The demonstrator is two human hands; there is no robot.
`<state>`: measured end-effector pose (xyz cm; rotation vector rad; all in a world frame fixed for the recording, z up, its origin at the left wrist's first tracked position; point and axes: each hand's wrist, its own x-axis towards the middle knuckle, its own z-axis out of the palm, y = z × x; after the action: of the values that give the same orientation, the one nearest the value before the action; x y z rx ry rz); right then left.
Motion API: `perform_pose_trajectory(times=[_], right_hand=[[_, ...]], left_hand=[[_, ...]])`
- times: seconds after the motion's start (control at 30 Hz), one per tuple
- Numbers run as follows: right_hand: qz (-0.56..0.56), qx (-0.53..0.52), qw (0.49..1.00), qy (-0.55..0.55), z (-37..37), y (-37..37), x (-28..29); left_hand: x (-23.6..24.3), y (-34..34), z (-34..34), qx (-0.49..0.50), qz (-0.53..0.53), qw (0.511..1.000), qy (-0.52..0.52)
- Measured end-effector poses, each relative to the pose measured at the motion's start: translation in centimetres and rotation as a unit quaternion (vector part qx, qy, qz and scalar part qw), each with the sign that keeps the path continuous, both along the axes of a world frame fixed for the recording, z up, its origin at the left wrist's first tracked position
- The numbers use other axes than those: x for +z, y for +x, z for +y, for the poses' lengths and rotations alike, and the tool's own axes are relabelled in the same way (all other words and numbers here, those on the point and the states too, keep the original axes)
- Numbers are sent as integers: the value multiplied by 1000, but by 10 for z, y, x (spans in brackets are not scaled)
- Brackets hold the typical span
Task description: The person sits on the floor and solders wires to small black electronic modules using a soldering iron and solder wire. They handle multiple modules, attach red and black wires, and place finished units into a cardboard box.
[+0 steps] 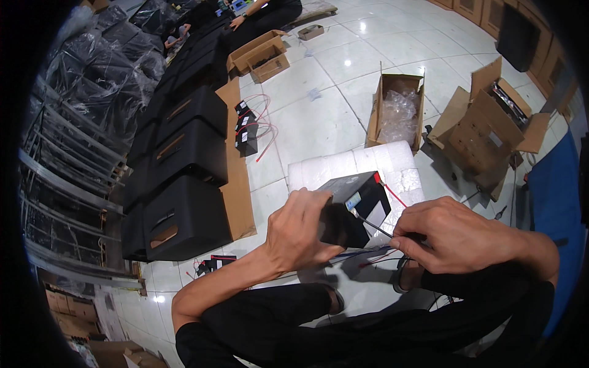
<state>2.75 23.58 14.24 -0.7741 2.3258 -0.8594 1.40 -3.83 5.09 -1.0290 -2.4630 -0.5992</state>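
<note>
My left hand grips a black box-shaped battery by its left side, holding it tilted over a white foam block. A red wire runs from a red terminal at the battery's upper corner. From a second terminal, beside a small pale label, a black wire leads to my right hand. The thumb and forefinger of that hand are pinched on the black wire. More thin wires hang below the battery near my feet, partly hidden by my hands.
Black cabinets stand in rows at left beside a cardboard sheet. Small black batteries with red wires lie nearby. Beyond the foam are a carton with bubble wrap and another open carton. Another person's hand shows far back.
</note>
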Motion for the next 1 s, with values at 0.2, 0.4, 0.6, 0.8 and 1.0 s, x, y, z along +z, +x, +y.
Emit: perform_pose_trajectory(times=[0.2, 0.4, 0.6, 0.8, 1.0], right_hand=[[89, -42, 993, -61, 1, 2, -1], [105, -140, 981, -79, 2, 7, 0], [43, -191, 977, -87, -3, 0, 9], [263, -106, 959, -2, -25, -7, 0], [188, -84, 977, 53, -35, -19, -12]], left_hand=[[7, -15, -10, 161, -99, 978, 92], [15, -28, -47, 293, -107, 940, 141], [-9, -35, -85, 375, -133, 864, 307], [-74, -46, -129, 464, -62, 816, 339], [-166, -98, -183, 527, -36, 752, 393]])
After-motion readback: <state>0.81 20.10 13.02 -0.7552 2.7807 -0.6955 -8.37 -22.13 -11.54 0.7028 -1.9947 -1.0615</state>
